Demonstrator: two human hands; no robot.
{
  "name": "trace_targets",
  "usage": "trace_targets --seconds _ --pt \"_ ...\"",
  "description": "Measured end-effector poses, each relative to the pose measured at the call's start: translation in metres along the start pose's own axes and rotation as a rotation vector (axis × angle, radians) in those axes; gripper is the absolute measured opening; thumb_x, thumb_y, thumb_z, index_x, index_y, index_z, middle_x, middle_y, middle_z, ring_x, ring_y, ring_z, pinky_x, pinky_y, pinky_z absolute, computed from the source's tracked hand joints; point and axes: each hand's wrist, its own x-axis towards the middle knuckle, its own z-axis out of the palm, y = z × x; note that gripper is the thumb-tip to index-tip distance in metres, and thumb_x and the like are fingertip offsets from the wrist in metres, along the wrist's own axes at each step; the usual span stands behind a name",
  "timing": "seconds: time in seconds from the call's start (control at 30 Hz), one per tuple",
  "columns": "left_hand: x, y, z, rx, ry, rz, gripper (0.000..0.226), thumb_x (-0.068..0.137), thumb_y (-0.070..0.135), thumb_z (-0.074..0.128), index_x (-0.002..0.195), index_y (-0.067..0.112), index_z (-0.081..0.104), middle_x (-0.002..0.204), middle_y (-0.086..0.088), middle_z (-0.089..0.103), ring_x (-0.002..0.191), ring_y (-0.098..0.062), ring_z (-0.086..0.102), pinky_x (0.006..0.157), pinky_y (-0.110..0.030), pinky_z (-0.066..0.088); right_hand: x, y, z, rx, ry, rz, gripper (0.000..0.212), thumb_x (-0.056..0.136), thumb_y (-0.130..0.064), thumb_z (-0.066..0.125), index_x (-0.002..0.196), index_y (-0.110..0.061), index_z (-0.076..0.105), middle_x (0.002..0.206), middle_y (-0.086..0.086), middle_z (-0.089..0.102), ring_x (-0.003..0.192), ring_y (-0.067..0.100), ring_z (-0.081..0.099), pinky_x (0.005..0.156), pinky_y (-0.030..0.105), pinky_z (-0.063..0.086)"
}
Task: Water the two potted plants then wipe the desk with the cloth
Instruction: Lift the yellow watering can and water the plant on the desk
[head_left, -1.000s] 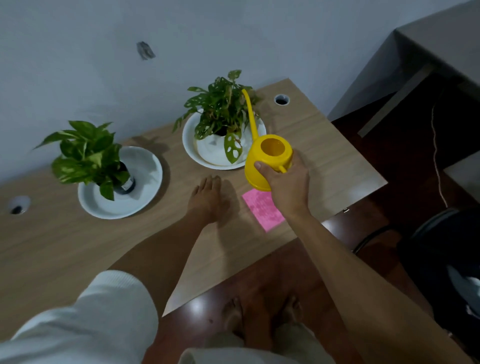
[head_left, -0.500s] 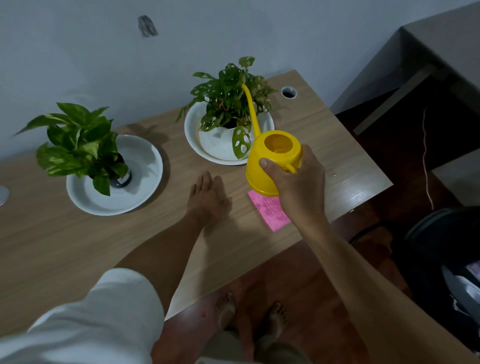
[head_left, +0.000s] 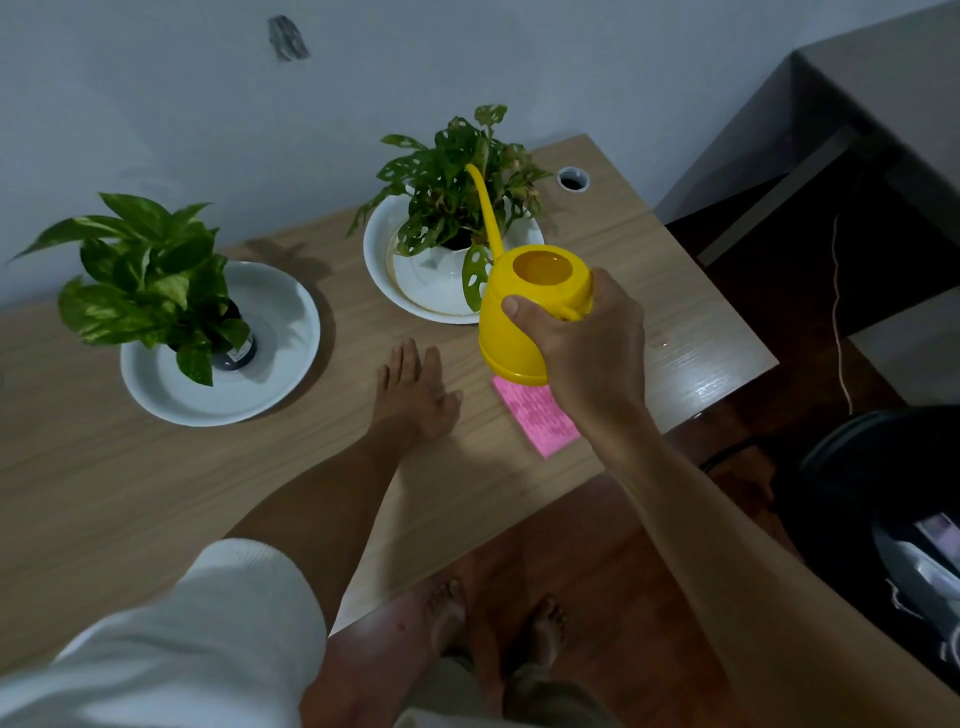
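My right hand grips the handle of a yellow watering can, held above the desk with its long spout reaching up into the holey-leaved plant in a white pot on a white saucer. A second plant with broad green leaves stands in a dark pot on another white saucer at the left. My left hand rests flat on the wooden desk, fingers apart, holding nothing. A pink cloth lies on the desk, partly under the can and my right wrist.
The desk stands against a grey wall, with a cable hole at its far right corner. My bare feet stand on the reddish floor below the front edge. A dark chair is at the right, and another grey table beyond.
The watering can has risen slightly and stays over the right plant's saucer. The view has shifted a little. My left hand stays flat on the desk.
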Motion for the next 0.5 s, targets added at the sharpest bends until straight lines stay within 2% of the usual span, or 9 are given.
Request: trace_targets --seconds 0.5 --pt "-0.0022 0.0000 -0.0018 0.001 -0.007 0.013 0.087 0.098 0.060 0.043 0.165 0.021 0.004 0.172 -0.017 -0.013 0.159 -0.033 -0.015 0.127 -0.052 -0.002 -0.0001 -0.0074 -0.0002 -0.050 -0.003 0.021 0.054 0.076 -0.051 0.088 0.112 -0.016 0.069 0.105 -0.002 0.073 0.096 0.019 0.068 0.085 0.039 0.058"
